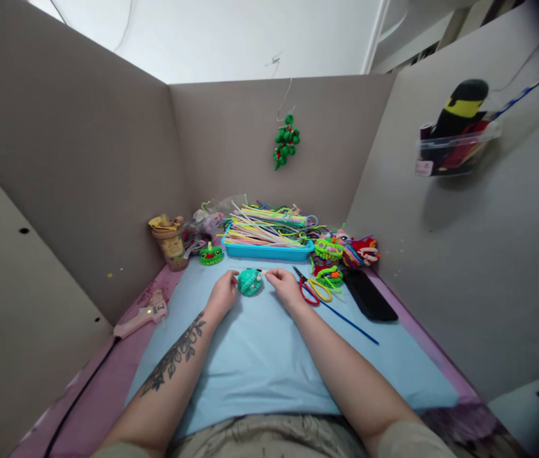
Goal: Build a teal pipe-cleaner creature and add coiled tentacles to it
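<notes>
Turquoise fuzzy ball [249, 283], on or just above blue cloth [259, 362], side held in the left hand [223, 294]; small pale piece [264, 272], seemingly in the right hand's [285, 288] pinched grip; chief risk, I judge: ball twisting should left fingers slacken.

Single head-worn view, forward and down over both hands [224, 294]

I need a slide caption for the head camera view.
Left hand and right hand on either side of a turquoise ball over pale-blue cloth, with scissors and a blue tray nearby.
</notes>
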The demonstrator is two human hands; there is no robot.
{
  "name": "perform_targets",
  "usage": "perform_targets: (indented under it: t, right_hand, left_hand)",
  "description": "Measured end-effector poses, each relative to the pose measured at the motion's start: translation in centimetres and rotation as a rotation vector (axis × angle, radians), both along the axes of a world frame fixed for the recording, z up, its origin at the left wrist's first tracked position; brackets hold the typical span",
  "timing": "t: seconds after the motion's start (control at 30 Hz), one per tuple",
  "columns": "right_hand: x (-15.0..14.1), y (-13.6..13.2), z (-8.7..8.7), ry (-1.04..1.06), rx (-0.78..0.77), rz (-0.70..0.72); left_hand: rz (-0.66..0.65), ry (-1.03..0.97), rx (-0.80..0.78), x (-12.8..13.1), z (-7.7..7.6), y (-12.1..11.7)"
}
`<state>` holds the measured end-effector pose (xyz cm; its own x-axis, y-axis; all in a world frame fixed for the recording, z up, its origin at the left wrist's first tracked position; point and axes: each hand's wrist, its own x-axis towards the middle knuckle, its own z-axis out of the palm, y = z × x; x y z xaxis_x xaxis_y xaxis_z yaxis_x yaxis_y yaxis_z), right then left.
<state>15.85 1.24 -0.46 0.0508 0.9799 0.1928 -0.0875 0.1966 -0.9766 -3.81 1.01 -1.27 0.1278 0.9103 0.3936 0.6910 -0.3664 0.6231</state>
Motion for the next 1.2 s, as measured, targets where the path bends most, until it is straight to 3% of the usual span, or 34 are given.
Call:
perform_targets:
  t: [0.13, 0.33, 0.97, 1.2]
  right_hand:
    - [-0.1, -0.4, -0.8, -0.281, 0.032, -0.004]
    - [-0.7, 0.2, -1.8, -0.361, 0.065, -0.045]
    - [-1.1, 1.4, -3.1, -0.474, 0.066, -0.061]
    - [-0.8, 1.0, -2.4, -0.451, 0.043, -0.048]
  left_hand:
    - [-0.051, -0.047, 0.087, 0.3, 0.3, 0.4]
    - [-0.236, -0.017, 0.016, 0.9, -0.1, 0.5]
    - [-0.192, 0.047, 0.013, 1.1, -0.6, 0.6]
    - [-0.178, 0.044, 0.007, 1.3, -0.5, 0.5]
